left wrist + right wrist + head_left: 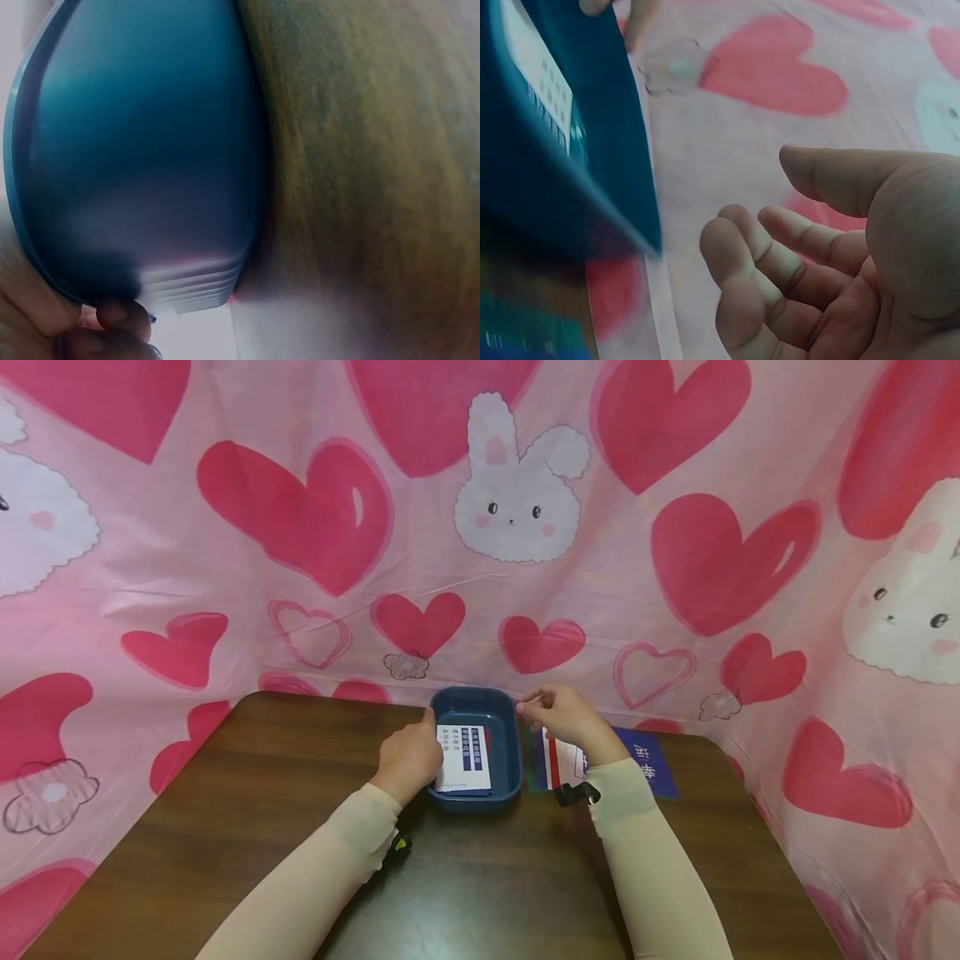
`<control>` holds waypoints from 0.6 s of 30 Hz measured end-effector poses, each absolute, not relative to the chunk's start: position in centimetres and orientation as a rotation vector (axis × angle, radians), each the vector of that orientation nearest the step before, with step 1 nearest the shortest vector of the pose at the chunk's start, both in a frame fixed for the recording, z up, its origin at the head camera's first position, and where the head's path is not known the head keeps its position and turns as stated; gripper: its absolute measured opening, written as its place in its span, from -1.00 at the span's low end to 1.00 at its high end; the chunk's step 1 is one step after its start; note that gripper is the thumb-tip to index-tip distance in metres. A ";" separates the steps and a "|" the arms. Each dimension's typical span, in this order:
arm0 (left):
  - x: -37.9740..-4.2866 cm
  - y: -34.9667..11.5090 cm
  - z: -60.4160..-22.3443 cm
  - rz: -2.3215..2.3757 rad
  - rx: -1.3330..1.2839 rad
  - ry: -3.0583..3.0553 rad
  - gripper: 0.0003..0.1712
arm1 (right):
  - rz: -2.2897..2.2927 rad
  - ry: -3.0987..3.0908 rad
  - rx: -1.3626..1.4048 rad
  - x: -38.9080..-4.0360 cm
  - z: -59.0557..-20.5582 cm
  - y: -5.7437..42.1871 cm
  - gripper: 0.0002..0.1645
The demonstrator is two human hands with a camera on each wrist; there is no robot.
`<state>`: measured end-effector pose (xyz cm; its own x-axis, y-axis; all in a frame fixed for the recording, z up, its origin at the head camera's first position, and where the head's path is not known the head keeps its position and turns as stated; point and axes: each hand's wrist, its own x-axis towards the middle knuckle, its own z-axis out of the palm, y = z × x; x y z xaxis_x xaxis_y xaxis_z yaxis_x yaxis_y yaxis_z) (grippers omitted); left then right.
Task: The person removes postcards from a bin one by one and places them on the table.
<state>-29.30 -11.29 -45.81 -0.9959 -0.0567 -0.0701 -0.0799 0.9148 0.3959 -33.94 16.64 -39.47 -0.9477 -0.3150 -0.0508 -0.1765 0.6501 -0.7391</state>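
A dark blue rectangular bin stands on the table, holding a white card with blue lettering and other cards beneath it. My left hand grips the bin's left side, thumb up at the rim. In the left wrist view, its curled fingers meet the edge of the bin wall. Beside the bin's far right corner is my right hand, raised. The right wrist view shows that hand's fingers loosely bent, thumb apart, with nothing between them.
Right of the bin, partly under my right forearm, lie a white card with a red stripe and a blue card with white characters. A pink curtain with hearts and rabbits hangs behind the brown table.
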 end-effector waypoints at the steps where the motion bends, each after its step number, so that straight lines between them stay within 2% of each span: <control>1: -29.3 -11.3 -45.8 0.629 -0.106 3.020 -0.07 | -1.159 2.683 -0.395 -34.0 -39.4 15.8 -0.47; 11: -29.3 -11.3 -45.9 0.598 -0.122 3.014 -0.12 | -0.819 2.693 -0.379 -35.5 -39.9 8.3 -0.31; 18: -29.3 -11.3 -45.8 0.572 -0.107 3.030 -0.12 | -0.551 2.763 -0.326 -36.2 -41.5 5.9 -0.33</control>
